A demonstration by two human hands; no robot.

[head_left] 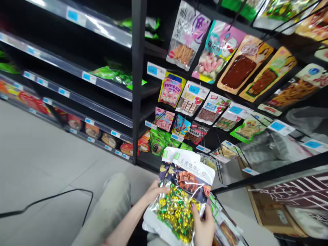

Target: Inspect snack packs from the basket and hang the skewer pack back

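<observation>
Two overlapping snack bags (176,212), white at top and bottom with a clear window of gold and green wrapped pieces, are held up in front of me. The front bag pictures brown cubes in a bowl. My left hand (155,192) grips the bags at their left edge, its thumb on the front and its other fingers hidden behind. My right hand (205,223) pinches the front bag's lower right side. More packets (227,232) lie below my right hand, partly covered by it.
Snack packets (189,34) hang on hooks on a black rack ahead. Shelves (77,82) with price tags run left, with bowls and green bags. A cardboard box (279,218) stands right. A black cable (51,197) lies on the grey floor.
</observation>
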